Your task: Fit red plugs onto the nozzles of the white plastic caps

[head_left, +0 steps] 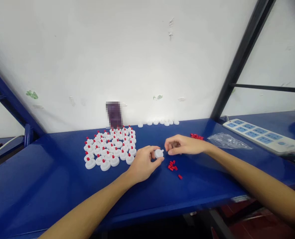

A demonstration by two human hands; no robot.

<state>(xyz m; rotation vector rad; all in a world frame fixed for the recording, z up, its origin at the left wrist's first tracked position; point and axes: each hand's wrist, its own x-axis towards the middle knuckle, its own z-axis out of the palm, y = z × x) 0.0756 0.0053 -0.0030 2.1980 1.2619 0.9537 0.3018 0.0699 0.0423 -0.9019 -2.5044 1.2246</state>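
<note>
My left hand (145,162) grips a white nozzle cap (158,153) between thumb and fingers. The cap is tilted, its bare narrow spout pointing right. Just right of it hovers my right hand (181,144), fingers curled in toward the thumb; whatever they hold, if anything, is hidden. Below the hands lies a small pile of red tip caps (171,166), with a single red tip cap (180,177) apart from it. To the left stand many white nozzle caps (105,165) in a close group, spouts up, topped with red tips.
Along the wall sits a row of white caps (156,122). More red tip caps (196,136) lie behind my right wrist, beside a clear plastic bag (228,140). A power strip (262,135) rests at the right. A blurred dark object (114,114) leans on the wall. The table (62,186) is blue.
</note>
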